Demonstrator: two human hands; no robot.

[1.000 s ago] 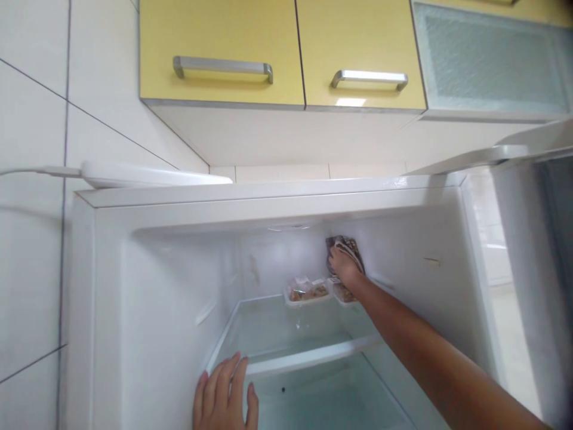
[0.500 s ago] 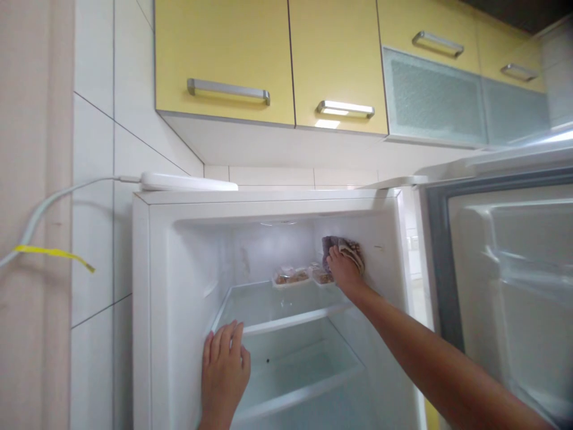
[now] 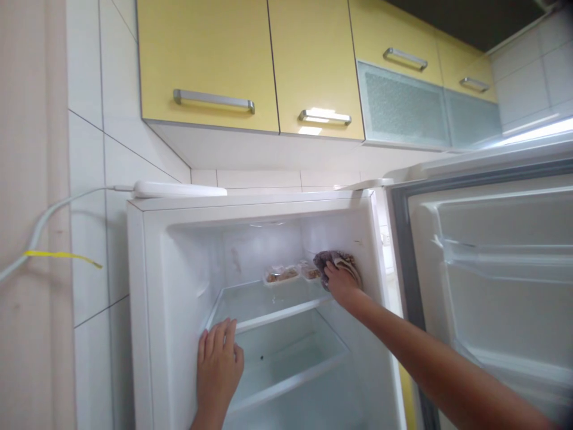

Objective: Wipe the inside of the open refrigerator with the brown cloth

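Observation:
In my right hand (image 3: 342, 282) is a brown patterned cloth (image 3: 326, 261), bunched and pressed to the right inner wall of the fridge (image 3: 264, 203). My left hand (image 3: 219, 355) lies with its fingers extended against the left inner wall, close to the front left corner of the upper shelf (image 3: 250, 303). Toward the back of that shelf sits a clear-wrapped tray of brown food (image 3: 281, 275). A second wrapped tray (image 3: 311, 272) is beside it, partly hidden by the cloth.
The fridge door (image 3: 492, 298) stands open at the right. A lower glass shelf (image 3: 290, 364) bears a small dark speck. On the fridge top lies a white device (image 3: 179, 190) with a cable (image 3: 58, 209). Yellow cabinets (image 3: 206, 60) hang above.
My right hand has moved the cloth slightly downward along the right wall. My left hand keeps its place. The whole view has shifted a little, showing more of the door.

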